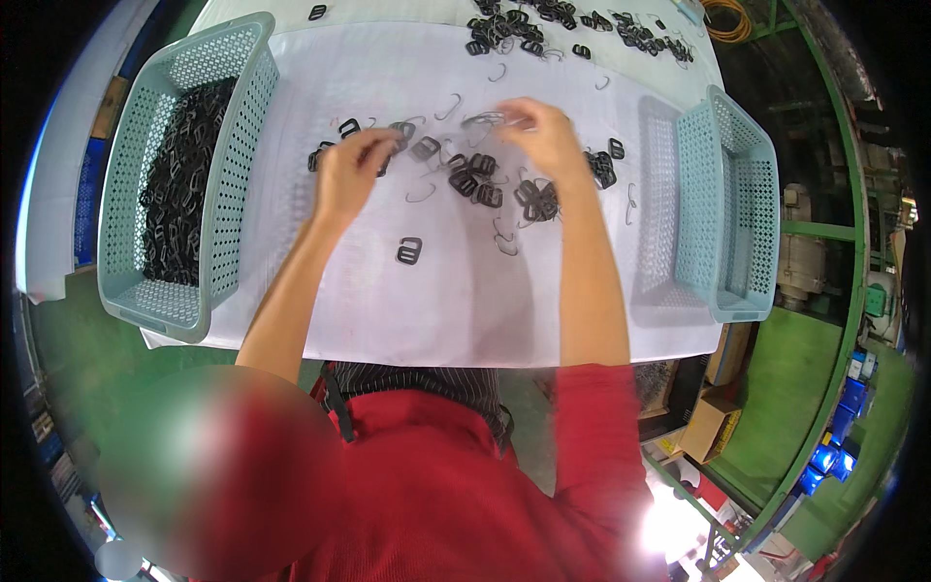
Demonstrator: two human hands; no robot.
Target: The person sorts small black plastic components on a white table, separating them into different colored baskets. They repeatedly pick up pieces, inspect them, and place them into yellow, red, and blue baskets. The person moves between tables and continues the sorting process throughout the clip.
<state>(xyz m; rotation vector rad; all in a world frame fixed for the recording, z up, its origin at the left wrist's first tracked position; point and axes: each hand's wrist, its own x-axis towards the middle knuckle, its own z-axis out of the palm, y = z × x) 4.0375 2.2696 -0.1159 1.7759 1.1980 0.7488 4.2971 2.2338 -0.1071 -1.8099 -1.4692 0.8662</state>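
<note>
My left hand (351,173) is closed in a pinch over the table, with a black slide buckle (402,134) at its fingertips, slightly smeared by motion. To its right, my right hand (545,144) pinches a thin bent wire (480,120) that sticks out to the left of the fingers. Between and below the hands lie small piles of black buckles (475,179) mixed with loose wires. A lone buckle with a wire (409,251) rests nearer to me. Another loose wire (449,106) lies between the hands.
At the left stands a light-blue perforated basket (223,209) filled with black buckles. A similar basket (696,194) stands at the right. More buckles and wires (499,29) are heaped at the table's far side. The white-covered table (388,320) ends just in front of me.
</note>
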